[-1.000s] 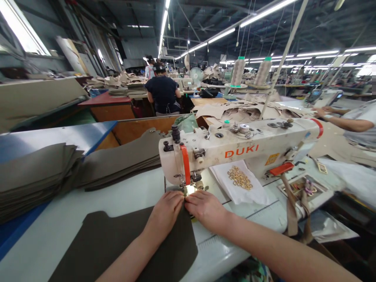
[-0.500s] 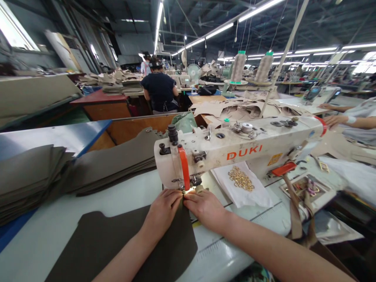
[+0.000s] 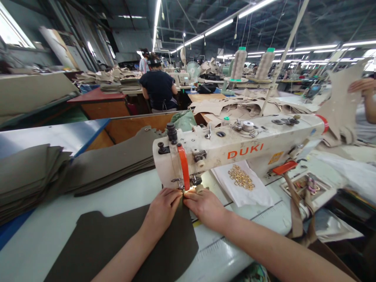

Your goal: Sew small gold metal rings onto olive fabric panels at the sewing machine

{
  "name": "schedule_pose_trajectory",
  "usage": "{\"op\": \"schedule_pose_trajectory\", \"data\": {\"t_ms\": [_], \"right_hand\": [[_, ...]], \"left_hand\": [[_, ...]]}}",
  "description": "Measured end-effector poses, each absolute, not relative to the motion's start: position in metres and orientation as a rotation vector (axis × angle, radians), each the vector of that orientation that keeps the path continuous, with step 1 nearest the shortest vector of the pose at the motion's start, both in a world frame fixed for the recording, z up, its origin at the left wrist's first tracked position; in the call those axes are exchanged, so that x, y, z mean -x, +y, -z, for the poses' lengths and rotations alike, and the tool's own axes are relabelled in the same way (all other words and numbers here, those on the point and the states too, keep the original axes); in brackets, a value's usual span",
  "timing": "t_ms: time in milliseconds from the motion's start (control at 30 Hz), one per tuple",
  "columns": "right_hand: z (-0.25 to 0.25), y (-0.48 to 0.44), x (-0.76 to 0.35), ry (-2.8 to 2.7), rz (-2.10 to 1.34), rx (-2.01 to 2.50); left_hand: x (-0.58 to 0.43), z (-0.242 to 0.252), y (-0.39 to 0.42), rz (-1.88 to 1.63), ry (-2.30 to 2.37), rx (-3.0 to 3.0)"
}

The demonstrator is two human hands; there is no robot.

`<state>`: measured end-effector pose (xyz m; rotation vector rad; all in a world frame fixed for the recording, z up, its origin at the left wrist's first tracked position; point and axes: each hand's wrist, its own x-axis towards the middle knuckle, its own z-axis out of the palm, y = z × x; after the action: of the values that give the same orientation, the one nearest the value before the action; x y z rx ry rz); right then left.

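Under the head of a white sewing machine [image 3: 217, 152], a dark olive fabric panel [image 3: 114, 239] lies flat, its upper edge at the lit needle area. My left hand [image 3: 164, 207] pinches that edge just left of the needle, fingers pressed together. My right hand [image 3: 202, 205] meets it from the right, its fingertips closed on the same edge. The fingertips nearly touch, and what lies between them is mostly hidden. An orange guard [image 3: 183, 168] hangs in front of the needle bar, directly above my fingers.
Gold metal rings [image 3: 241, 177] sit on a white sheet [image 3: 261, 196] right of the needle. Stacked dark panels [image 3: 117, 168] lie at left. Brown straps [image 3: 295, 211] hang beside a small parts tray [image 3: 326, 178]. At far right, a co-worker's hand [image 3: 362, 85] holds up a beige piece [image 3: 342, 102].
My hands and the dark panel stay almost in place. At far right, the co-worker's hand has risen, lifting a beige piece.
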<state>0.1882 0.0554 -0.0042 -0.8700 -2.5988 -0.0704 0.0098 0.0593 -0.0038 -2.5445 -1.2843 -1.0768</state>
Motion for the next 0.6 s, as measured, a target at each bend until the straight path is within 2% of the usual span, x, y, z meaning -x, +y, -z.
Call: {"op": "schedule_pose_trajectory", "data": {"t_ms": [200,600], "right_hand": [[0.009,0.053,-0.191,-2.534,0.096,0.825],[0.004,0.050,-0.192,-2.576,0.074,0.676]], "left_hand": [[-0.010,0.003,0.058,1.016,-1.342,2.572],[0.005,0.016,0.042,0.605,-1.274,2.658]]}}
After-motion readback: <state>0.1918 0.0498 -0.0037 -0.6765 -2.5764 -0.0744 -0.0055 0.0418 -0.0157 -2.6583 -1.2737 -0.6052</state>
